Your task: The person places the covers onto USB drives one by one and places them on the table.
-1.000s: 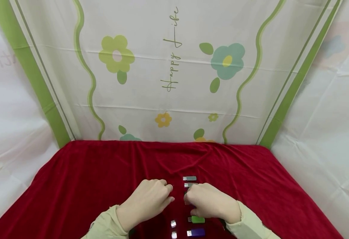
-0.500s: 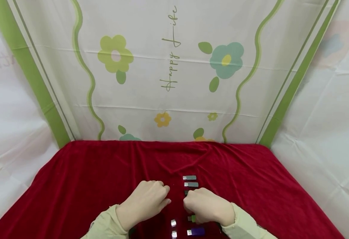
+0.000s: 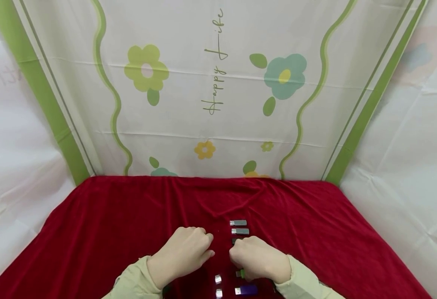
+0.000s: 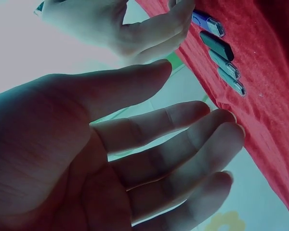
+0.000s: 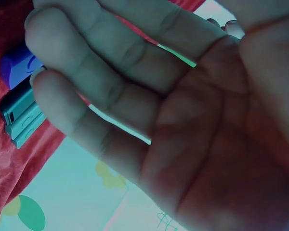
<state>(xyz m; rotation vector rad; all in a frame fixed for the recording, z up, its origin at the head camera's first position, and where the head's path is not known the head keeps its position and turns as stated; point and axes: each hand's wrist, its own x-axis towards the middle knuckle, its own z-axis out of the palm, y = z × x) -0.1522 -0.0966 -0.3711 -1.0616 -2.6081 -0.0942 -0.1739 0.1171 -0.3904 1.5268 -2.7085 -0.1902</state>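
My left hand (image 3: 182, 254) hovers over the red cloth, left of a column of USB sticks. In the left wrist view its fingers are loosely bent, with nothing in the palm. My right hand (image 3: 257, 258) is over the column's middle, covering most of a green USB stick (image 3: 242, 273); whether its thumb and index finger pinch it is hidden. Its other fingers lie fairly straight in the right wrist view. Beyond it lie two grey USB sticks (image 3: 240, 231) and a partly covered black one (image 3: 234, 241). A blue stick (image 4: 207, 21) shows in the left wrist view.
Nearer me on the cloth (image 3: 128, 224) lies a purple USB stick (image 3: 246, 290). Two small silver pieces (image 3: 218, 279) lie to its left, between my forearms. White printed curtains (image 3: 218, 124) close off the back and both sides.
My right hand has come slightly toward me and now covers much of the green stick, uncovering more of the second grey and the black one. My left hand has shifted slightly left.
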